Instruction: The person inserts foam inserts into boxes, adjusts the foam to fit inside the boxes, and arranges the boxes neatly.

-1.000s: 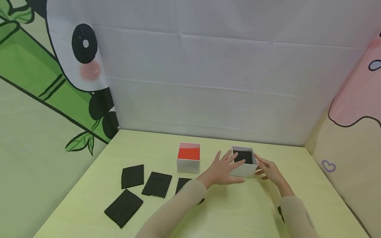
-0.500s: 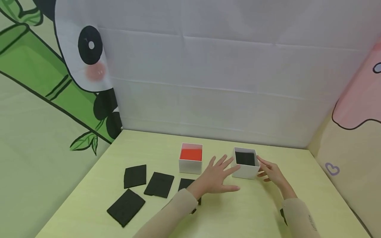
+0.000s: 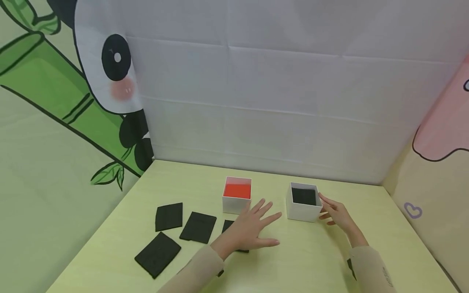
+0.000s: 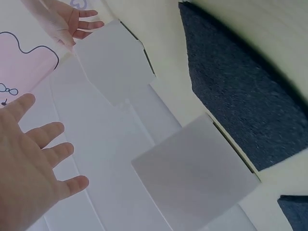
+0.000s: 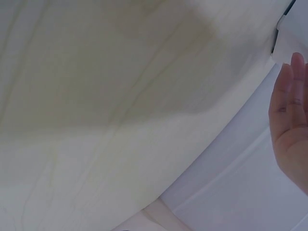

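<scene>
My left hand (image 3: 250, 230) is spread over the table with nothing in it, in front of a white box (image 3: 236, 204) with a red layer inside. Partly hidden beneath that hand and forearm lies a black felt-like square (image 3: 228, 224), seen close up in the left wrist view as a rough dark sheet (image 4: 240, 91). My right hand (image 3: 338, 215) rests its fingertips against the right side of a second white box (image 3: 302, 212), which has a black square (image 3: 304, 196) inside. Its fingers are loosely extended, also visible in the right wrist view as fingers (image 5: 284, 98) beside the box.
Left of the boxes, more black squares lie flat and apart: one at the back left (image 3: 169, 216), one at the front left (image 3: 158, 255) and one nearer the middle (image 3: 198, 227). A white backdrop (image 3: 256, 134) rises behind the pale yellow table (image 3: 293, 260).
My left hand has drawn away from the right box, moving left and toward me, still empty. The right hand stays beside that box. The whole head view has shifted slightly.
</scene>
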Action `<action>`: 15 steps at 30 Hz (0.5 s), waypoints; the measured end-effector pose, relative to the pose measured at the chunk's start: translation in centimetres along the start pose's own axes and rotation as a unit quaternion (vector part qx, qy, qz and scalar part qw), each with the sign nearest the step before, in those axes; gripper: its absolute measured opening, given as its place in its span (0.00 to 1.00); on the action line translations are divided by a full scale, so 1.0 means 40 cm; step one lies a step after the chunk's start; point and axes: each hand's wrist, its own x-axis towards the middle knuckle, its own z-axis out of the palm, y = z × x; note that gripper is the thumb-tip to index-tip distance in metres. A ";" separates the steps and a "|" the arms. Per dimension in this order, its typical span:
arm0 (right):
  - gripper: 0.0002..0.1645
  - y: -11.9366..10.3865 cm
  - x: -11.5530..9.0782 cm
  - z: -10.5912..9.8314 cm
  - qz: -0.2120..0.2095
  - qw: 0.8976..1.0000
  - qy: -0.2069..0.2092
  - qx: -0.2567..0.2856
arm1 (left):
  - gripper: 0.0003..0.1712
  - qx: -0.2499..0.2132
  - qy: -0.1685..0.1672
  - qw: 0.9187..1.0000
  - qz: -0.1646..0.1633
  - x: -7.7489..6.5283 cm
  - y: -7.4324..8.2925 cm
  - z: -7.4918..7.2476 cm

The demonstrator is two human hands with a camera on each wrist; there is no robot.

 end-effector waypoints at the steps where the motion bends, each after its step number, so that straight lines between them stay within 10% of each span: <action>1: 0.29 0.000 0.000 0.000 0.001 1.000 0.001 0.000 | 0.40 0.001 0.003 1.000 -0.001 -0.010 -0.002 -0.002; 15: 0.29 0.005 0.001 0.001 0.004 1.000 0.002 0.001 | 0.40 -0.014 0.019 0.999 -0.036 -0.109 -0.036 -0.015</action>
